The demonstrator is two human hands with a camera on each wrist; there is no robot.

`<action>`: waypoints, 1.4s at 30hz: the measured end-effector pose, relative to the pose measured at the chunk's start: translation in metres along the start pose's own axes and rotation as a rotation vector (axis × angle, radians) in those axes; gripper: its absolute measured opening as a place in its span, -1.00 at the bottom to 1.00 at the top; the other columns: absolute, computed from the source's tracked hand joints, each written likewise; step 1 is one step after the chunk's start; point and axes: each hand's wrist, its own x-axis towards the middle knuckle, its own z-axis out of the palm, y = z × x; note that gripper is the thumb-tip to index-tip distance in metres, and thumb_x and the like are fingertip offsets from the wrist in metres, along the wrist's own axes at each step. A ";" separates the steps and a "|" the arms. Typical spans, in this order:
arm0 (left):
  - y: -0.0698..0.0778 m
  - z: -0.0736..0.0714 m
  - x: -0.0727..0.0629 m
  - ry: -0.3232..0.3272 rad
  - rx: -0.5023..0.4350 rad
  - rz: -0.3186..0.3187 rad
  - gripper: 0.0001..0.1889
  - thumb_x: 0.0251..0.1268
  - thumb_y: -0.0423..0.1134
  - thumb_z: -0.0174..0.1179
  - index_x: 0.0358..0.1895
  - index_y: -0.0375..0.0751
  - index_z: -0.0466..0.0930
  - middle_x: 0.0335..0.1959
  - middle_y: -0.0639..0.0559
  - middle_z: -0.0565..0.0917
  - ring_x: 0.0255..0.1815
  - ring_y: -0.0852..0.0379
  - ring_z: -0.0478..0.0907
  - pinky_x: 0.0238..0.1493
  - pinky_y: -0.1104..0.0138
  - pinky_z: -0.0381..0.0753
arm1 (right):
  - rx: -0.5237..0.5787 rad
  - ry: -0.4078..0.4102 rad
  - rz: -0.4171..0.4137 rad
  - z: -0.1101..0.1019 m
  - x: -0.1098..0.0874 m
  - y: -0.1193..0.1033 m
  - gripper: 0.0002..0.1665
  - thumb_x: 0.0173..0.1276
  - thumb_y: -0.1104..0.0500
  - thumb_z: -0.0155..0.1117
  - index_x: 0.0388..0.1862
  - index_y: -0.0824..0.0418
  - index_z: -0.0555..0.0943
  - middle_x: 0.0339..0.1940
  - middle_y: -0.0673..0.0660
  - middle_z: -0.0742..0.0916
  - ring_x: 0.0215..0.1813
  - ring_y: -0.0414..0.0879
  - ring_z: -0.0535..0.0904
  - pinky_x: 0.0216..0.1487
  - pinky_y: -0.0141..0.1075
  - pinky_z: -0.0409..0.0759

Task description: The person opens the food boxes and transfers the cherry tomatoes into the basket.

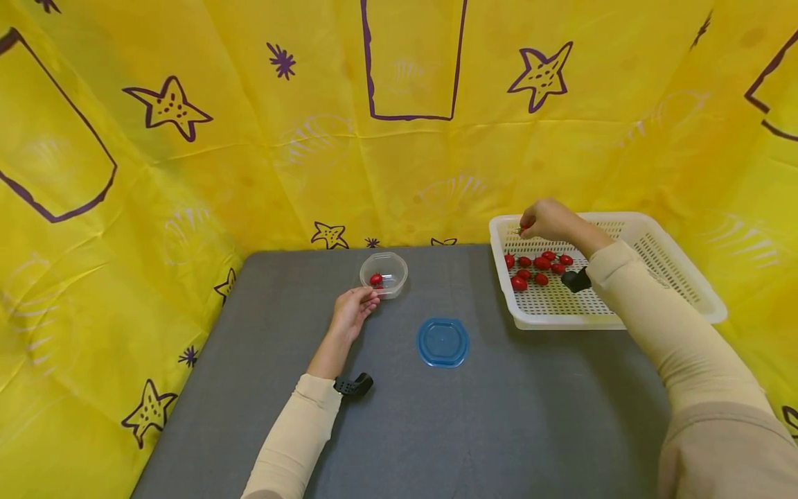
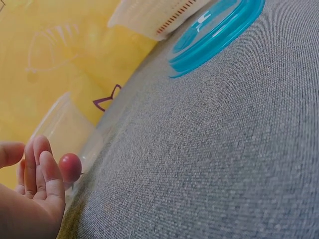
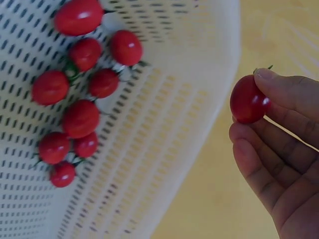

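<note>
My left hand (image 1: pixel 353 312) holds the near rim of a small clear plastic container (image 1: pixel 394 263), thumb and fingertips together at its edge. Inside the container lies a red cherry tomato (image 1: pixel 376 279), seen through the wall as a round tomato (image 2: pixel 70 167) in the left wrist view. Between thumb and fingers, my right hand (image 3: pixel 284 134) pinches another cherry tomato (image 3: pixel 248 99) with a green stem. That hand is raised over the back left side of a white plastic basket (image 1: pixel 567 321), where several cherry tomatoes (image 1: pixel 541 279) with stems lie on the slotted bottom.
A blue lid (image 1: pixel 442 342) lies flat on the grey tabletop (image 1: pixel 486 430), between the container and the basket and nearer to me. Behind the table hangs a yellow cloth (image 1: pixel 411 180) with starfish drawings. The basket stands at the right, against the cloth.
</note>
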 end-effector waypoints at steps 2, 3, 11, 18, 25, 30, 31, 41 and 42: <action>0.000 0.000 0.000 0.003 -0.003 -0.003 -0.91 0.41 -0.35 0.07 -0.21 -0.33 0.51 -0.56 0.11 0.67 -0.51 0.27 0.61 -0.33 0.46 0.60 | 0.000 -0.009 0.013 0.003 -0.001 0.005 -0.81 0.23 0.27 0.34 -0.27 0.41 0.68 -0.32 0.31 0.75 -0.28 0.08 0.60 -0.09 0.02 0.57; 0.000 0.001 0.000 0.005 -0.004 -0.005 -0.91 0.41 -0.35 0.07 -0.21 -0.33 0.51 -0.57 0.11 0.67 -0.51 0.27 0.61 -0.33 0.46 0.60 | 0.003 -0.016 0.020 0.004 -0.002 0.008 -0.81 0.23 0.26 0.34 -0.27 0.41 0.68 -0.32 0.30 0.75 -0.29 0.07 0.59 -0.10 0.01 0.57; -0.001 0.000 0.000 0.008 0.014 -0.009 -0.87 0.41 -0.31 0.10 -0.17 -0.33 0.53 -0.51 0.10 0.68 -0.48 0.27 0.61 -0.31 0.47 0.61 | 0.038 -0.060 0.091 0.015 -0.008 0.032 -0.82 0.23 0.27 0.33 -0.29 0.42 0.66 -0.40 0.25 0.72 -0.39 0.00 0.52 -0.31 -0.19 0.53; -0.002 -0.001 0.000 0.005 0.006 -0.014 -0.89 0.41 -0.34 0.08 -0.19 -0.34 0.51 -0.54 0.10 0.67 -0.50 0.27 0.61 -0.30 0.45 0.61 | 0.012 -0.110 0.130 0.028 -0.010 0.050 -0.84 0.21 0.26 0.35 -0.34 0.37 0.66 -0.45 0.22 0.72 -0.43 -0.05 0.51 -0.31 -0.19 0.50; -0.001 0.000 0.001 -0.007 0.001 -0.007 -0.87 0.41 -0.33 0.09 -0.14 -0.37 0.51 -0.52 0.09 0.69 -0.50 0.27 0.62 -0.31 0.46 0.61 | -0.053 -0.156 0.153 0.032 -0.010 0.062 -0.81 0.15 0.28 0.38 -0.37 0.44 0.64 -0.46 0.24 0.70 -0.39 0.02 0.53 -0.30 -0.13 0.55; -0.001 0.000 0.001 -0.007 -0.016 -0.015 -0.87 0.41 -0.35 0.08 -0.15 -0.38 0.51 -0.52 0.07 0.70 -0.52 0.27 0.62 -0.34 0.47 0.61 | -0.047 -0.226 0.184 0.034 -0.012 0.065 -0.82 0.12 0.31 0.39 -0.39 0.45 0.64 -0.49 0.22 0.69 -0.40 0.00 0.55 -0.34 -0.18 0.57; -0.002 0.000 0.001 -0.008 -0.017 -0.015 -0.87 0.41 -0.35 0.08 -0.15 -0.38 0.51 -0.53 0.07 0.70 -0.52 0.27 0.62 -0.34 0.47 0.61 | -0.040 -0.238 0.185 0.035 -0.013 0.066 -0.83 0.11 0.31 0.39 -0.40 0.45 0.64 -0.50 0.21 0.69 -0.41 -0.01 0.55 -0.35 -0.20 0.57; -0.002 0.000 0.002 -0.016 -0.008 0.009 -0.91 0.40 -0.35 0.10 -0.21 -0.32 0.52 -0.52 0.09 0.68 -0.50 0.27 0.61 -0.33 0.46 0.61 | 0.014 -0.322 0.217 0.045 -0.011 0.071 -0.82 0.09 0.36 0.38 -0.63 0.34 0.57 -0.65 0.11 0.63 -0.53 -0.11 0.53 -0.47 -0.32 0.56; -0.003 0.001 0.002 -0.017 -0.005 0.008 -0.91 0.40 -0.35 0.09 -0.20 -0.33 0.51 -0.52 0.09 0.68 -0.50 0.27 0.61 -0.33 0.46 0.61 | 0.022 -0.333 0.228 0.047 -0.012 0.071 -0.80 0.08 0.37 0.37 -0.66 0.31 0.55 -0.67 0.08 0.62 -0.55 -0.13 0.52 -0.48 -0.33 0.56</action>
